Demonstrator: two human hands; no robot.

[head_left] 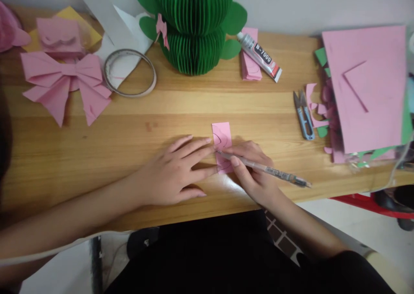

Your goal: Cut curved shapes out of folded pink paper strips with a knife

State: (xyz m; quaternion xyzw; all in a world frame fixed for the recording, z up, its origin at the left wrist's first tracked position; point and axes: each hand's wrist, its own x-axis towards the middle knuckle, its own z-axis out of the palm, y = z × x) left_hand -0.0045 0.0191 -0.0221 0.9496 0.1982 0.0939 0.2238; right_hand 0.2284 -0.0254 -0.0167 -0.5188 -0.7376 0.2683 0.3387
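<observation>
A small pink paper strip [222,130] lies on the wooden table near its front edge, with dark curved lines drawn on it. My left hand [181,169] rests flat with fingers spread, its fingertips touching the strip's left side. In my right hand [258,173] is a clear-barrelled pen [274,172], pinched between thumb and fingers. The pen's tip is at the middle of the strip, close to my left fingertips. The lower part of the strip is partly covered by my fingers and the pen.
Along the back stand a green honeycomb paper figure [194,39], a glue tube [260,55] on folded pink paper, and a tape roll [153,79]. A pink paper bow [64,78] lies left. Blue thread snips [304,117], paper scraps and pink sheets [381,125] are at right.
</observation>
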